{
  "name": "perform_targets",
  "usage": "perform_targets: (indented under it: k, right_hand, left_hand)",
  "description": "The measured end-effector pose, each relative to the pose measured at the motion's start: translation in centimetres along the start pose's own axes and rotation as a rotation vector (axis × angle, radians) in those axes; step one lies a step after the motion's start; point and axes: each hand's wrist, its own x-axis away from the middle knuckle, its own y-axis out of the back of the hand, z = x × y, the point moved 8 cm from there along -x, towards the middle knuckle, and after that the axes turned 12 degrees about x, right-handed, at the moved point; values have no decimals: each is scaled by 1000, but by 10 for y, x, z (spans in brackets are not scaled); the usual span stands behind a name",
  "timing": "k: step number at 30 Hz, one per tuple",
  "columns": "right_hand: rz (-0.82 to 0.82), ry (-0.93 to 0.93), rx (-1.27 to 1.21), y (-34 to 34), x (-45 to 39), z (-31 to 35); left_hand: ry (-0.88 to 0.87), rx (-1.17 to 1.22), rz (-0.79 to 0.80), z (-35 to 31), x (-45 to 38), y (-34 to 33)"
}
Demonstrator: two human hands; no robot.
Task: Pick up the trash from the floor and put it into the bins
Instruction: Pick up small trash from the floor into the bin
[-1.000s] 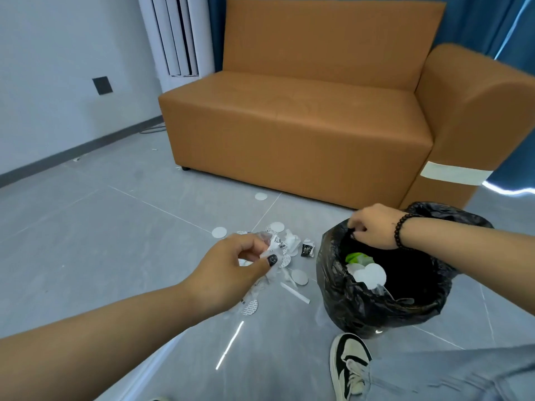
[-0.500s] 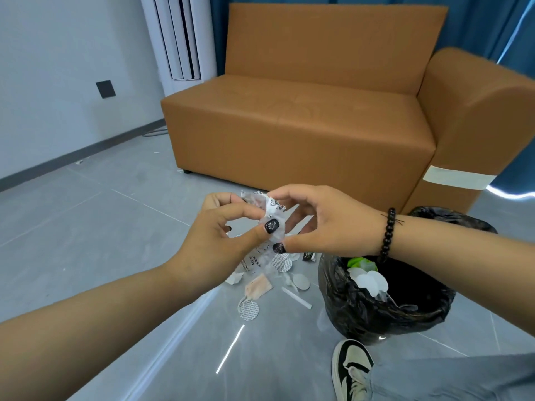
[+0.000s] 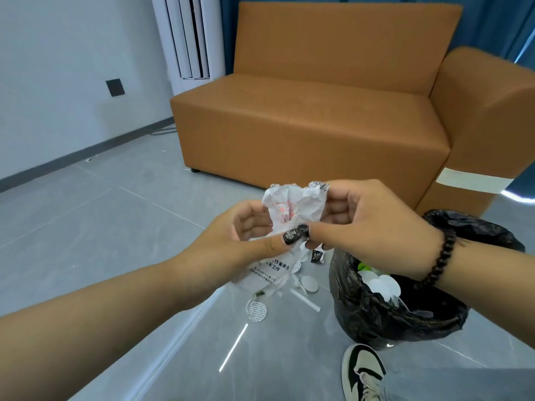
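Left hand (image 3: 246, 235) and right hand (image 3: 362, 224) | fingers gripping crumpled wrapper (image 3: 292, 206) | hovering beside black-lined bin (image 3: 405, 319) | scraps littering floor (image 3: 86, 241)

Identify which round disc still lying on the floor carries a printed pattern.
The patterned disc, lowest in the floor litter and left of the white strip. The plain disc above it has no marking.
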Motion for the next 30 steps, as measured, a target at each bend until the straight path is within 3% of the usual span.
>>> perform_targets:
  k: [5,9,16,22,25,30]
  right_hand:
    - [-118,-65,-45,15,0,-11]
    - [-210,-77,-3,23,-1,-20]
    - [3,113,73,3,6,9]
    - [75,137,139,-13,14,17]
    - [56,178,234,-16,16,16]
    - [-81,276,439,-21,21,20]
  left_hand:
    - [171,-14,65,19,3,-9]
    - [213,-17,76,24,3,-10]
    - [251,-127,31,34,2,-2]
    - [282,36,-128,38,0,9]
    - [265,147,-226,32,-1,12]
    - [240,235,-198,21,-3,1]
